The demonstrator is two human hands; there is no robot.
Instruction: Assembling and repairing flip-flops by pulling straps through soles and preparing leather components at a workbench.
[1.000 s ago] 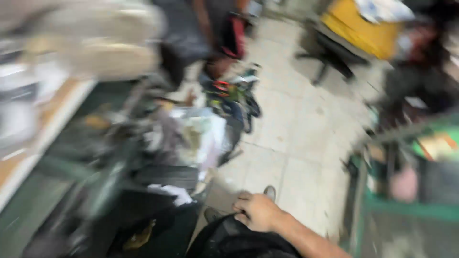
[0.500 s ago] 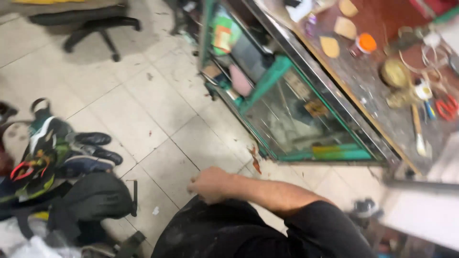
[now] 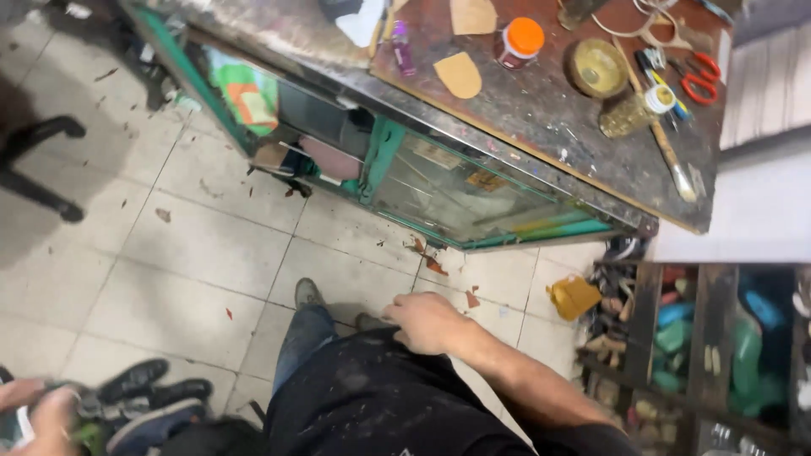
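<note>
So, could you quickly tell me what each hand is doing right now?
Left hand: closed on a small dark thing, too blurred to name.
Right hand: loosely curled, empty, resting on the apron.

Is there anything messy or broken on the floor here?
Yes. Small reddish-brown scraps lie scattered on the tiled floor by the green glass cabinet, like offcuts nobody has swept up. A mustard-yellow piece lies loose near the shelf. Nothing looks broken; the right hand just rests on the lap.
</note>
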